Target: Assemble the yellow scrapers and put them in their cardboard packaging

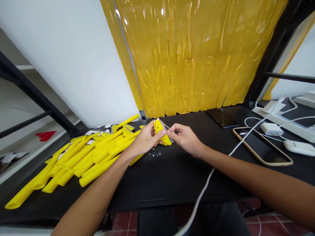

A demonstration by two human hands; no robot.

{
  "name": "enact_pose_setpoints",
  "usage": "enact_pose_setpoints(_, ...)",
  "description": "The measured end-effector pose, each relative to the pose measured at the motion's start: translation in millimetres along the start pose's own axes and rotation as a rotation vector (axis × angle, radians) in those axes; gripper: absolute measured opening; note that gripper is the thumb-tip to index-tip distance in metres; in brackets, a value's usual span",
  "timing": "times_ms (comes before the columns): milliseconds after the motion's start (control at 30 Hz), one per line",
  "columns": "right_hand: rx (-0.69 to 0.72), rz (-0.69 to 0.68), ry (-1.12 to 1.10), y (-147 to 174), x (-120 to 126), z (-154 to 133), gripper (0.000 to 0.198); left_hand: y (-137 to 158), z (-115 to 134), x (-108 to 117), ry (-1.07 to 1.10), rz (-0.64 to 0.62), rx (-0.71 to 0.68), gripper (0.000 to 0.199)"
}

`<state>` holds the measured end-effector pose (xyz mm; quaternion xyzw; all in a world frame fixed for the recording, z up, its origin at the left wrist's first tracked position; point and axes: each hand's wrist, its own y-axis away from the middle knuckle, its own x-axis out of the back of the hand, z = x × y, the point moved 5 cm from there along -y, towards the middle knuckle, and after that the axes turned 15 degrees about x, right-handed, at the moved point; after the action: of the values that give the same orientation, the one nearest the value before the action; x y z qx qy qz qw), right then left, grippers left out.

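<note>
1. Left hand (pixel 147 136): fingers pinch the yellow part (pixel 158 126), held mid-scene over the black table (pixel 180 182).
2. Right hand (pixel 185 138): fingers pinch a thin rod (pixel 165 124) against or beside it; contact unclear.
3. Status: apparently mid-operation; small hardware (pixel 153 155) lies loose nearby.
4. Yellow-handled pieces (pixel 96 155), left: completion cannot be determined.

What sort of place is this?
Likely a small workshop: a black worktop bears a heap of yellow tubular pieces and loose small metal parts, with a yellow plastic curtain hanging behind.
</note>
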<state>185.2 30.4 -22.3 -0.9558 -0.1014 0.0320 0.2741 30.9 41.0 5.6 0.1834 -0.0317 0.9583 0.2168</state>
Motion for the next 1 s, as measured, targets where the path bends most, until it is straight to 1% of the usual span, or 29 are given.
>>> enact_pose_setpoints(100,-0.010,0.023,-0.028,2,-1,1,0.034,0,2,-1,0.016,-0.033,-0.011,0.031)
enact_pose_setpoints(167,-0.011,0.023,-0.043,2,-2,1,0.033,1,4,-2,0.025,-0.025,-0.010,0.032)
enact_pose_setpoints(267,-0.013,0.002,-0.025,1,-3,0,0.031,2,8,-4,-0.002,0.036,0.012,0.034)
enact_pose_setpoints(367,-0.011,-0.022,0.017,2,-4,-1,0.028,4,10,-3,-0.067,0.114,0.020,0.030)
enact_pose_setpoints(433,-0.016,-0.022,0.012,3,-5,0,0.028,4,10,-3,-0.092,0.128,0.009,0.026)
enact_pose_setpoints(500,-0.034,-0.002,-0.016,4,-6,2,0.030,3,8,-3,-0.088,0.092,0.006,0.023)
enact_pose_setpoints(633,-0.062,0.038,-0.048,5,-4,6,0.038,0,1,-1,-0.079,-0.020,0.034,0.020)
enact_pose_setpoints(767,-0.039,0.043,-0.043,4,-3,6,0.040,0,-1,-1,-0.029,-0.122,0.032,0.022)
enact_pose_setpoints(900,-0.004,0.064,-0.017,3,-3,5,0.036,1,1,-2,-0.003,-0.158,0.011,0.026)
enact_pose_setpoints(1000,-0.018,0.084,-0.024,3,-3,6,0.035,0,0,-3,-0.007,-0.157,0.003,0.028)
